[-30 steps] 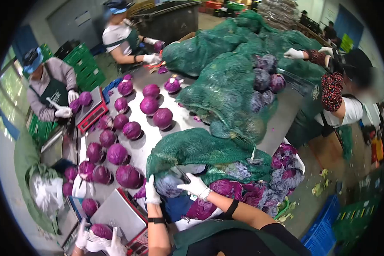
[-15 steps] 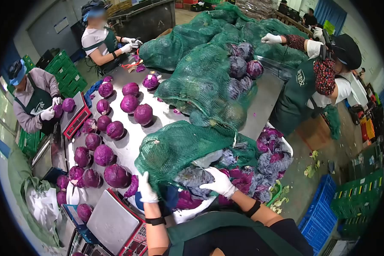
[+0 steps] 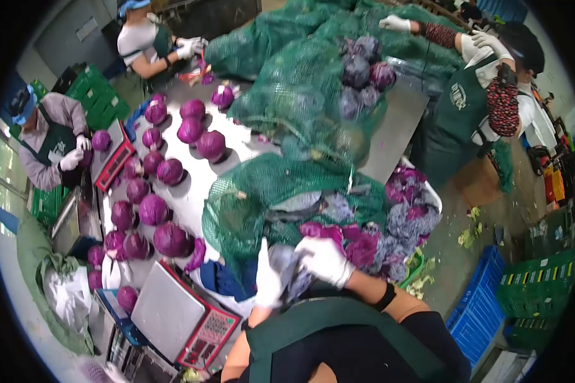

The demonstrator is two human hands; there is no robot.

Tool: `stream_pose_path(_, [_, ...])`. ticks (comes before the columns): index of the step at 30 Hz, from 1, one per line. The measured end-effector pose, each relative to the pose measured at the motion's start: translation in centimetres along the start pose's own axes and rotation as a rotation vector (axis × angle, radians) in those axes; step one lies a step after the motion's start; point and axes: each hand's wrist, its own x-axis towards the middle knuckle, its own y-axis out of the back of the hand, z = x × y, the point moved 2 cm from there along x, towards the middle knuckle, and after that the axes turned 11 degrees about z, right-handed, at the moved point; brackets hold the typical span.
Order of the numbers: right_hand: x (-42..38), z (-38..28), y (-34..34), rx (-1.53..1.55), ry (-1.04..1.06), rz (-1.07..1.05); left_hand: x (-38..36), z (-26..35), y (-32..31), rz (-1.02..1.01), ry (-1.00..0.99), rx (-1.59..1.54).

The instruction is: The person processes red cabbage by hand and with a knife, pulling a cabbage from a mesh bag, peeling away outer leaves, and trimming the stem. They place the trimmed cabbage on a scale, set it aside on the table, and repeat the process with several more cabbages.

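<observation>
My left hand (image 3: 269, 279), in a white glove, presses upright against the left side of a greyish-purple cabbage (image 3: 286, 265). My right hand (image 3: 324, 260), gloved as well, curls over its right side, so both hands hold it close to my apron. The cabbage is partly hidden and blurred. Just beyond lies an opened green mesh sack (image 3: 236, 191) with more grey-leaved cabbage inside. Purple and grey loose leaves (image 3: 402, 217) fill a white tub (image 3: 433, 198) to the right. Dark blue cloth (image 3: 227, 281) shows left of my left hand.
Several trimmed purple cabbages (image 3: 171, 239) stand on the metal table (image 3: 236, 150). A red-edged scale (image 3: 172, 306) is at front left. More filled mesh sacks (image 3: 300, 96) lie behind. Co-workers stand left, back left and right. A blue crate (image 3: 476, 313) sits on the floor at right.
Both hands have drawn the grey-leaved cabbage from the sack's mouth toward my body. My left hand has moved right, off the sack's edge, onto the cabbage.
</observation>
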Motion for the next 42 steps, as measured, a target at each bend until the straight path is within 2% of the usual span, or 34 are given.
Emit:
stream_pose_path(1, [-0.4, 2.9, 0.3, 0.123, -0.321, 0.011, -0.3, 1.2, 0.0, 0.043, 0.136, -0.004])
stream_pose_path(2, [0.2, 4.5, 1.3, 0.213, -0.455, 0.125, 0.8, 2.7, 0.3, 0.090, 0.260, -0.006])
stream_pose_path(4, [0.0, 12.0, 1.7, 0.213, -0.657, 0.265, 2.1, 4.2, 0.3, -0.035, 0.355, 0.093])
stream_pose_path(6, [-0.2, 15.2, 2.5, 0.202, -0.757, 0.355, 2.5, 4.3, -0.2, -0.019, 0.354, 0.080])
stream_pose_path(8, [-0.7, 16.1, 2.6, 0.117, -0.810, 0.342, 2.5, 4.3, -0.8, -0.042, 0.138, 0.171])
stream_pose_path(9, [-0.9, 16.0, 2.7, 0.091, -0.825, 0.329, 2.7, 4.9, -0.6, -0.020, 0.104, 0.141])
stream_pose_path(12, [-1.5, 18.0, 2.2, 0.112, -0.841, 0.374, 2.0, 4.1, -0.5, -0.087, 0.050, 0.153])
stream_pose_path(15, [-1.6, 21.2, 2.2, -0.202, -0.646, 0.330, 0.0, 3.1, 1.7, -0.121, 0.028, 0.103])
stream_pose_path(18, [-0.3, 13.8, 4.6, -0.109, -0.675, 0.232, -2.3, 2.6, 3.5, -0.053, 0.217, -0.063])
stream_pose_path(20, [-0.8, 13.1, 5.9, -0.184, -0.277, 0.290, -2.2, 4.7, 3.6, -0.146, 0.222, 0.057])
stream_pose_path(21, [-1.3, 9.2, 6.5, 0.006, -0.414, 0.328, -1.8, 5.5, 3.3, -0.188, 0.187, 0.187])
stream_pose_path(22, [-2.0, 5.0, 6.8, -0.075, -0.481, 0.218, -1.5, 6.2, 2.8, -0.191, 0.192, 0.187])
stream_pose_path(23, [-4.2, 6.0, 5.7, -0.320, 0.097, 0.213, -1.1, 6.8, 2.2, -0.209, 0.218, 0.275])
stream_pose_path(24, [-6.3, 5.2, 5.2, -0.592, 0.403, 0.122, -0.5, 7.2, 1.9, -0.229, 0.237, 0.361])
stream_pose_path(25, [-8.3, 4.3, 4.3, -0.594, 0.213, 0.009, -0.1, 7.5, 1.8, -0.251, 0.246, 0.400])
stream_pose_path(26, [-9.8, 4.1, 3.5, -0.589, -0.067, -0.064, 0.4, 7.7, 1.5, -0.257, 0.244, 0.395])
stream_pose_path(27, [-11.0, 5.1, 2.3, -0.704, 0.195, -0.070, 0.9, 7.8, 1.3, -0.261, 0.282, 0.422])
stream_pose_path(28, [-11.5, 5.8, 1.2, -0.661, 0.051, -0.119, 1.1, 7.7, 1.2, -0.263, 0.322, 0.452])
stream_pose_path(30, [-11.3, 6.7, -0.2, -0.642, -0.296, -0.186, 1.1, 7.3, 0.7, -0.242, 0.274, 0.481])
stream_pose_path(32, [-10.0, 8.3, -1.5, -0.643, -0.329, -0.189, 0.9, 7.1, 0.5, -0.206, 0.266, 0.476])
stream_pose_path(33, [-9.9, 8.2, -1.8, -0.687, -0.284, -0.170, 1.6, 7.7, 1.0, -0.241, 0.344, 0.423])
stream_pose_path(34, [-10.2, 8.2, -1.4, -0.687, -0.288, -0.167, 1.7, 7.8, 1.0, -0.244, 0.342, 0.423])
stream_pose_path(36, [-11.0, 8.2, -0.9, -0.626, -0.260, -0.257, 1.7, 7.8, 1.0, -0.280, 0.312, 0.462])
stream_pose_path(40, [-11.1, 11.9, -3.3, -0.704, -0.347, -0.228, 0.8, 7.0, 0.5, -0.223, 0.262, 0.425])
stream_pose_path(41, [-11.4, 12.8, -3.4, -0.720, -0.246, -0.200, 0.4, 6.7, 0.6, -0.224, 0.206, 0.436])
stream_pose_path(42, [-11.1, 12.3, -2.9, -0.695, -0.383, -0.268, 0.5, 6.8, 1.2, -0.198, 0.217, 0.382])
